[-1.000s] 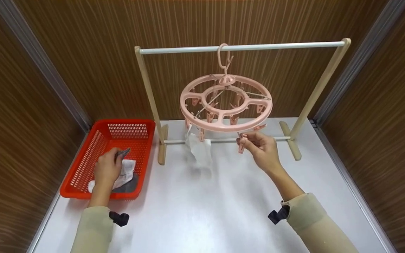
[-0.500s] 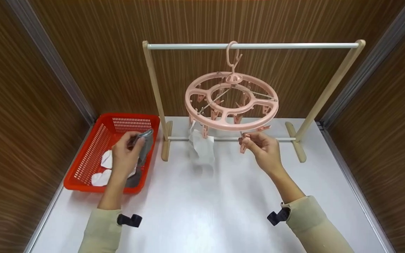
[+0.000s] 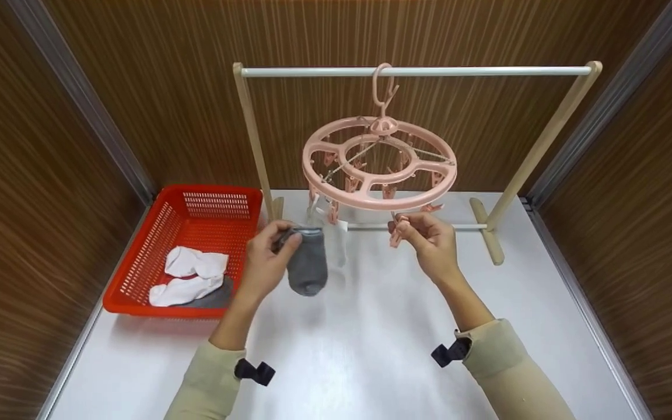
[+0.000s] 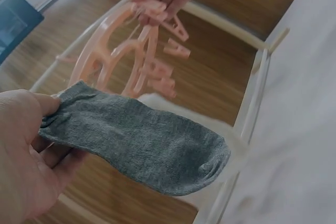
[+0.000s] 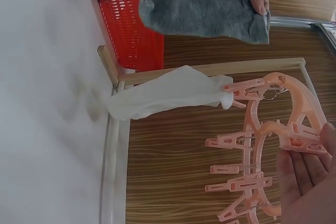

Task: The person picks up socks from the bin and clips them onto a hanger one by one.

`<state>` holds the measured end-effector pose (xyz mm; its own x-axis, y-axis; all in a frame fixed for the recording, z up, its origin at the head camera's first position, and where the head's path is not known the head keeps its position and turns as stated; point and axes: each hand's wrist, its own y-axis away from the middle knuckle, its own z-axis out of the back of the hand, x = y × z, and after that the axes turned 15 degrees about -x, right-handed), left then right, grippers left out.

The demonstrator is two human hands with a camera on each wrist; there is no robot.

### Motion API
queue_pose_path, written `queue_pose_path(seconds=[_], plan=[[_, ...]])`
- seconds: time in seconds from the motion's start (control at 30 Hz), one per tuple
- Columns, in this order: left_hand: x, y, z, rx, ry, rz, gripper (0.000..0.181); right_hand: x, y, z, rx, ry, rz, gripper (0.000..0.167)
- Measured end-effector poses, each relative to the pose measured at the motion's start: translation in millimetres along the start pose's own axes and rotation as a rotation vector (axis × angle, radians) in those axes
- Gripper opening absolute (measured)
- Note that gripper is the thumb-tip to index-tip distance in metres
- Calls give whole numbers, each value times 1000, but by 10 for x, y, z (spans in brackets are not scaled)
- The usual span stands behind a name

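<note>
My left hand pinches a grey ankle sock by its cuff, and the toe hangs down. In the left wrist view the sock stretches away from thumb and fingers. To the right, my right hand pinches a pink clothespin under the front rim of a round pink clip hanger. From the hanger's left side dangles a white sock, gripped by a clothespin. The grey sock partly covers this white sock in the head view.
A red basket at the left holds white socks and a grey piece. The clip hanger hooks over the white rod of a wooden-legged rack. Brown wood-grain panels enclose the white tabletop.
My left hand has lifted the grey sock out of the red basket and carried it right, beside the hanger. My right hand keeps its pinch on the clothespin.
</note>
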<state>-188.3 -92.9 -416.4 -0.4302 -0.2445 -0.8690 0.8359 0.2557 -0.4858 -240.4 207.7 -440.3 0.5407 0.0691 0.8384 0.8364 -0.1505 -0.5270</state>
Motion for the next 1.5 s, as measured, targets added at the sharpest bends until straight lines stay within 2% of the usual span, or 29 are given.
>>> queue_pose_path(seconds=[0.37,0.5,0.63,0.97,1.2,1.5], plan=[[-21,111,-442,152,82,41,15,-11,-15,-56,9,-76,-10,16],[-20,131,-557,205,124,56,16,-11,-8,-73,-6,-81,-26,16],[-14,142,-641,240,122,83,18,-17,-11,-86,-14,-71,-33,15],[40,163,-822,285,109,114,18,-11,-7,-71,0,-72,-34,17],[328,168,-1007,284,81,85,21,-4,-5,-100,7,-98,-35,16],[305,173,-1077,238,76,52,18,12,21,-126,1,-112,-50,17]])
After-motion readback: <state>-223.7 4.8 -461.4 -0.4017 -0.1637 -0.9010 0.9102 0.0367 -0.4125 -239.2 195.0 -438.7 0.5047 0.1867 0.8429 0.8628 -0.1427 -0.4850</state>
